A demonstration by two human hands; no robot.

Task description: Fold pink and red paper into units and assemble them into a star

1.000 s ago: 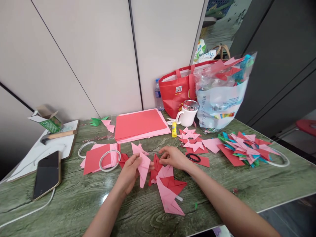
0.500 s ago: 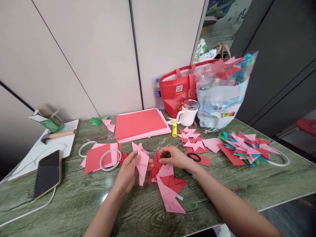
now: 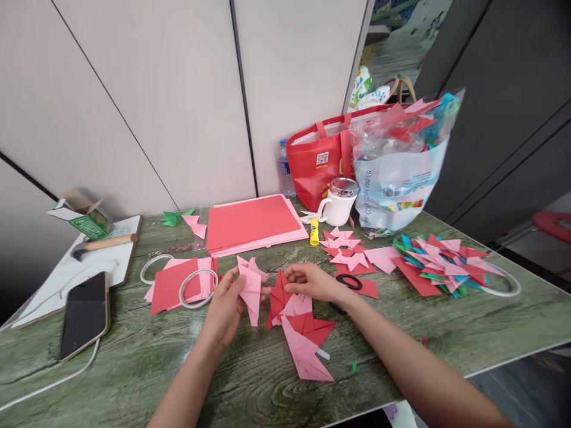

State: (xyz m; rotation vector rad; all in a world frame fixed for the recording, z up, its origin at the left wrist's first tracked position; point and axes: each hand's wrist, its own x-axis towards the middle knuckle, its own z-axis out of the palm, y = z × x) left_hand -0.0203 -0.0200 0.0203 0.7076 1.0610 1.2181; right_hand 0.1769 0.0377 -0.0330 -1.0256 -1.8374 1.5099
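Note:
In the head view, my left hand (image 3: pixel 231 302) is closed on a folded pink paper piece (image 3: pixel 250 290), its thumb across the front. My right hand (image 3: pixel 307 280) pinches the upper part of a red folded paper piece (image 3: pixel 278 299). That red piece belongs to a curved chain of overlapping red and pink folds; another red fold (image 3: pixel 311 327) and a large pink fold (image 3: pixel 303 355) come lower down. A small white strip (image 3: pixel 322 353) sticks out beside the pink fold. Behind my right wrist lie black-handled scissors (image 3: pixel 349 282), partly hidden.
On the left are two tape rolls (image 3: pixel 197 289), paper squares (image 3: pixel 175 295), a phone (image 3: pixel 84 314) and a hammer (image 3: pixel 107 242). Behind lie paper sheets (image 3: pixel 254 223), a glue stick (image 3: pixel 314 232) and a white mug (image 3: pixel 341 203). Folded paper stars (image 3: pixel 446 261) lie to the right.
My left hand has shifted slightly left and up with the pink folded piece, which has turned a little. My right hand stays on the red piece. The whole view has moved slightly.

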